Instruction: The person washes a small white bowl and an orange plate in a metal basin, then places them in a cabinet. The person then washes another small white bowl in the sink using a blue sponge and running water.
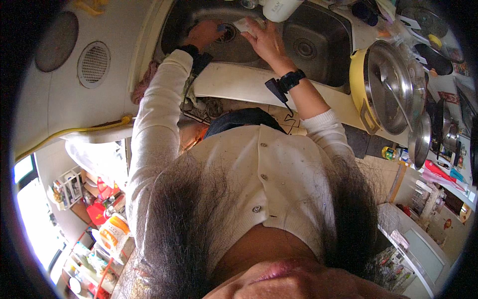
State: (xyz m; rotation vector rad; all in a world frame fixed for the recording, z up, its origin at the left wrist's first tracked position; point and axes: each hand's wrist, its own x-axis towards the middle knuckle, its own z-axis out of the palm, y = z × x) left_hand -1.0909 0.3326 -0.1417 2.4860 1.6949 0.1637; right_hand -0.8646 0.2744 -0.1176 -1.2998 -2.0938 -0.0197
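Both my arms reach into a dark double-bowl sink [326, 25]. In the left bowl, my left hand [203, 34] is low, beside the drain [227, 34], with its fingers curled. A small blue thing [221, 28] shows at its fingertips; its kind cannot be made out. My right hand [266, 41] is above the same bowl, to the right, with thumb and fingers closed on a pale, whitish piece [247, 25] whose kind is unclear. Just beyond that hand stands a white container [281, 8], cut off by the top edge.
Right of the sink, a yellow pot [357, 74] leans with a steel lid or pan inside its outline, and a steel bowl [422, 139] sits nearby. A pinkish cloth [145, 83] hangs at the sink's left corner. The right bowl has its own drain [304, 48].
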